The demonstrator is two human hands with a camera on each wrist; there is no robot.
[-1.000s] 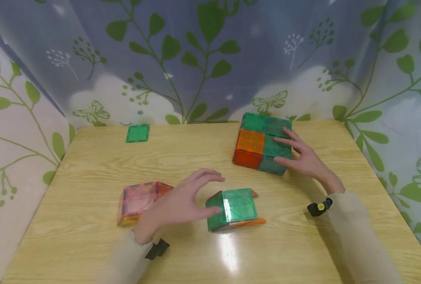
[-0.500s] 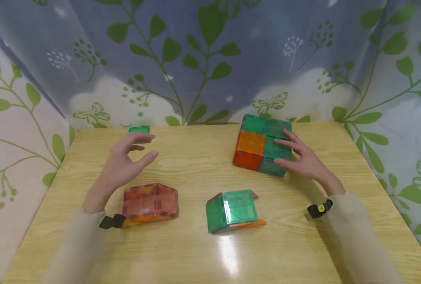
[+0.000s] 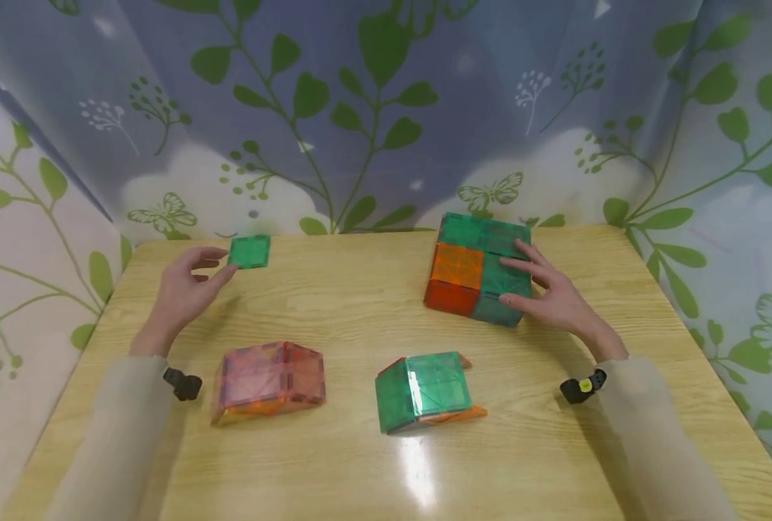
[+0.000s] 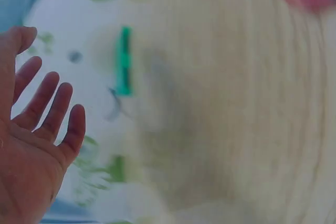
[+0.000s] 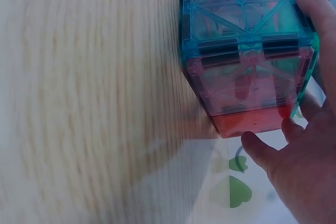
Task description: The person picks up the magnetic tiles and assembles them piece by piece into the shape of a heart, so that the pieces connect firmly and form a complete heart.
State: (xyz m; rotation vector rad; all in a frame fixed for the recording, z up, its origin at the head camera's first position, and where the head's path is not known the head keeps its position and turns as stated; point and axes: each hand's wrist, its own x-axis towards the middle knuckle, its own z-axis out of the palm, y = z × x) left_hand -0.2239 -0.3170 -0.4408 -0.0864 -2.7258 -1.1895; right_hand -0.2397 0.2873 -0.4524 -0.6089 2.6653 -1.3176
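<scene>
My left hand (image 3: 184,289) hovers just left of a green square magnetic tile (image 3: 249,252) lying flat near the table's back edge. Between its loosely bent fingers there is nothing; the left wrist view shows the hand (image 4: 42,135) apart from the tile (image 4: 124,61). At the back right, my right hand (image 3: 558,293) rests with spread fingers on a low box of magnetic tiles (image 3: 459,264), green and orange on top. In the right wrist view, the box's blue and pink sides (image 5: 247,77) face the camera, the thumb lying along one edge.
A pink-red magnetic-tile shape (image 3: 255,373) stands at the front left. Right of it is a green one (image 3: 440,383) with orange triangles sticking out at its side. A leaf-patterned curtain (image 3: 359,145) hangs behind the wooden table (image 3: 333,463).
My left hand has gone from above the front shapes, back and left, to beside the green tile. The right hand has stayed on the box.
</scene>
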